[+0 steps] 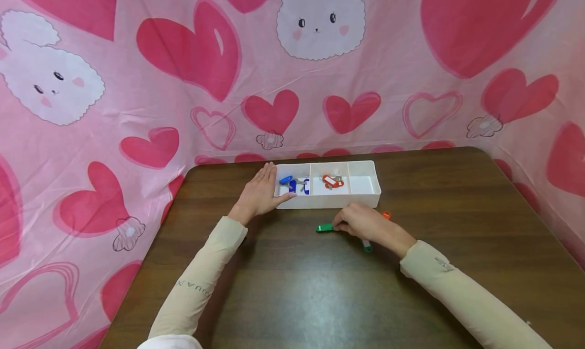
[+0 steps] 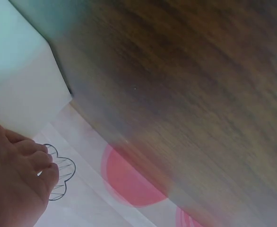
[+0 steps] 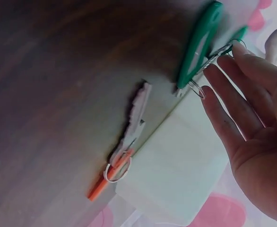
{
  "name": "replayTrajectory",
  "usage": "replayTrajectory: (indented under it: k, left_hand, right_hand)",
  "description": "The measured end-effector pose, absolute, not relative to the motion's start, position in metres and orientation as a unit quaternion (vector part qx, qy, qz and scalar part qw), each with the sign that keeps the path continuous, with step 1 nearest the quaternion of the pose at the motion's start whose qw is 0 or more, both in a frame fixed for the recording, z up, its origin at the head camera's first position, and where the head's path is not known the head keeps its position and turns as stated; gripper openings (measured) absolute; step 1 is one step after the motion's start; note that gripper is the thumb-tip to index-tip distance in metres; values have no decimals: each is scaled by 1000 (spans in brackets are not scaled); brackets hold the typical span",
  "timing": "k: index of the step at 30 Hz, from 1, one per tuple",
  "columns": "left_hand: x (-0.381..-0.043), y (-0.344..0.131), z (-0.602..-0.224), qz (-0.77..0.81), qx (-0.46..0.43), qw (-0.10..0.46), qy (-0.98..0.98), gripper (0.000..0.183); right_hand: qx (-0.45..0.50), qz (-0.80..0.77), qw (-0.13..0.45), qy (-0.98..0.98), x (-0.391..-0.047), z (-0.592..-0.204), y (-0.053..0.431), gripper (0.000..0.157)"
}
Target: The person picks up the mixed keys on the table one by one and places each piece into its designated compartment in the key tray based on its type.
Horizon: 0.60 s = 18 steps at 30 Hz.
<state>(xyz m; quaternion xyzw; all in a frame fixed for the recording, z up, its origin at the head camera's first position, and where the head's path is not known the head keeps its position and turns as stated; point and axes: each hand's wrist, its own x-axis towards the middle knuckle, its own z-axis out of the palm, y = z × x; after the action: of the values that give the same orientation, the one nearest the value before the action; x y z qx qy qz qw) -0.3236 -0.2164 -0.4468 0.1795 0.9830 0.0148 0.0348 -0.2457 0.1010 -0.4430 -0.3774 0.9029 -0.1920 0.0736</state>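
A white three-compartment tray stands toward the back of the table. My left hand rests at its left end, fingers extended along the side and thumb over the front rim. In front of the tray, my right hand pinches a key with a green tag between thumb and fingertips, low over the table. A second green-tagged key lies close by, partly under the right wrist in the head view. Beyond that wrist is a key with an orange tag.
Blue-tagged keys lie in the tray's left compartment and red-tagged keys in the middle one. The right compartment shows its bare floor. A pink heart-patterned cloth rises behind and beside the brown wooden table.
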Motion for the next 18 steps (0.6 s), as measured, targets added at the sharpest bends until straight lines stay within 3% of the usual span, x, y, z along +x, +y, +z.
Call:
replayTrajectory:
  k: [10, 18]
  left_hand:
    - [-322, -216, -445, 14, 178, 40, 983, 115]
    - [-323, -216, -446, 15, 179, 38, 983, 116]
  right_hand:
    - [-392, -208, 16, 896, -242, -435, 103, 8]
    - [-368, -229, 16, 901, -240, -429, 103, 9]
